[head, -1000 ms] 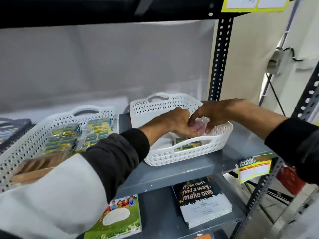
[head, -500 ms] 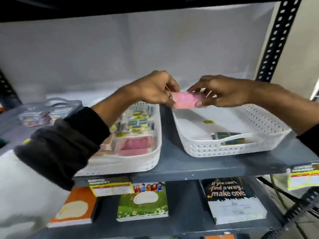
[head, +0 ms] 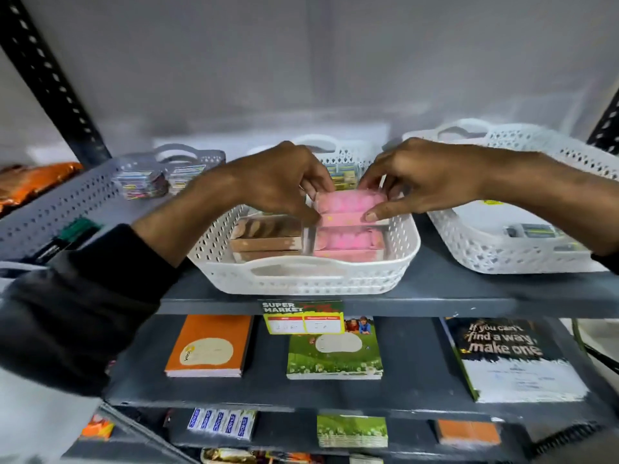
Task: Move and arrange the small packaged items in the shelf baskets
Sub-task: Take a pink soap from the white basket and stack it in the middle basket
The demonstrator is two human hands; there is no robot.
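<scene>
A pink packaged item (head: 348, 204) is held over the middle white basket (head: 301, 279), with my left hand (head: 284, 179) pinching its left end and my right hand (head: 408, 182) its right end. Below it in the same basket lies another pink pack (head: 348, 242), and a brown pack (head: 268, 234) sits at the basket's left. Yellow-green small packs (head: 343, 174) show at the basket's back, partly hidden by my fingers. The right white basket (head: 485, 256) holds a few small dark packs (head: 532, 231).
A grey perforated basket (head: 67, 202) with small packs stands at the left, next to orange packets (head: 30, 182). Black shelf uprights (head: 53, 82) frame the bay. Notebooks (head: 209, 346) lie on the shelf below, behind a yellow price tag (head: 303, 318).
Both hands have carried the pink pack leftward from the right basket and lowered it into the middle basket, above the other pink pack. The view has shifted left.
</scene>
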